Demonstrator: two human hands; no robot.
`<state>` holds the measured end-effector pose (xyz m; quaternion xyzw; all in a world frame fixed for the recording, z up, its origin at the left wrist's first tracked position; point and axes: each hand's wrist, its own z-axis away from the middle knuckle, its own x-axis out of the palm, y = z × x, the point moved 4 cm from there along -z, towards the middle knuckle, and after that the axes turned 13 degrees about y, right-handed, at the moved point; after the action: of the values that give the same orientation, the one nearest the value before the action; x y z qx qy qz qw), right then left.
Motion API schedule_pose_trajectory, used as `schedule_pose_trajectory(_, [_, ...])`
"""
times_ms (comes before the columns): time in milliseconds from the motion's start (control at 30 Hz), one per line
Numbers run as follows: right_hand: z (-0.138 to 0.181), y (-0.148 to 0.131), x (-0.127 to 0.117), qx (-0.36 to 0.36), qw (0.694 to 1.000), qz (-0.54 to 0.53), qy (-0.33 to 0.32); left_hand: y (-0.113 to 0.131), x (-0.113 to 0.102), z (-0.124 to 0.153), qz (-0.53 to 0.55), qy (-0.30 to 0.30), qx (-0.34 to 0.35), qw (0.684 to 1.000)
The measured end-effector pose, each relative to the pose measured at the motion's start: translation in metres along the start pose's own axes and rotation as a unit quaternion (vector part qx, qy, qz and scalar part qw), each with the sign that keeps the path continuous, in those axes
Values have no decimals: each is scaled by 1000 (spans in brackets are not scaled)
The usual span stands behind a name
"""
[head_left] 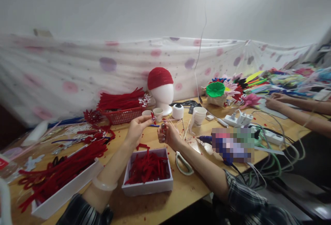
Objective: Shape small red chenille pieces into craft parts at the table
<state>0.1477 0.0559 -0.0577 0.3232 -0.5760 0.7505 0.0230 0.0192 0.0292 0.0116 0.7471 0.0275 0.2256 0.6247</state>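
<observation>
My left hand (pixel 138 127) is raised above the wooden table (pixel 186 187), its fingertips pinched on a small red piece (pixel 152 116). My right hand (pixel 168 134) is beside it, fingers curled around a small dark-and-red item (pixel 163 127) that I cannot make out. Just below both hands sits a white box (pixel 148 186) full of short red pipe-cleaner pieces. White-handled scissors (pixel 183 164) lie to the right of that box.
A long white tray of red pipe cleaners (pixel 64 190) lies at the left, a red basket (pixel 121 115) behind. A foam head with a red cap (pixel 160 87), cups, a power strip (pixel 239 118) and cables stand at the back. Another person's hands (pixel 278 100) rest at the right.
</observation>
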Motion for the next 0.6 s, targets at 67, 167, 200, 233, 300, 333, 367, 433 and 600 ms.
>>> schedule_pose_trajectory(67, [0,1,1,12,1000,2,-5,3,2,2,10,4,8,1000])
schedule_pose_trajectory(167, [1,2,3,22,999,19,-15,2,3,3,22,11,15,1000])
schedule_pose_trajectory(200, [2,2,4,25,999,25,-17,1,2,2,23,16,20,999])
schedule_pose_trajectory(233, [2,3,5,27,999,32,-21,0,1,1,24,20,25,999])
schedule_pose_trajectory(300, [2,4,6,31,998,43,-27,-1,0,0,23,27,30,999])
schedule_pose_trajectory(333, [2,5,6,31,998,49,-30,-2,-1,0,23,30,29,999])
schedule_pose_trajectory(367, [2,6,6,31,998,54,-32,-2,-1,-1,23,31,28,999])
schedule_pose_trajectory(433, [1,7,6,32,997,62,-35,-2,-1,-1,19,31,28,999])
schedule_pose_trajectory(600, [2,4,6,11,997,69,-34,-2,-1,0,17,29,34,999])
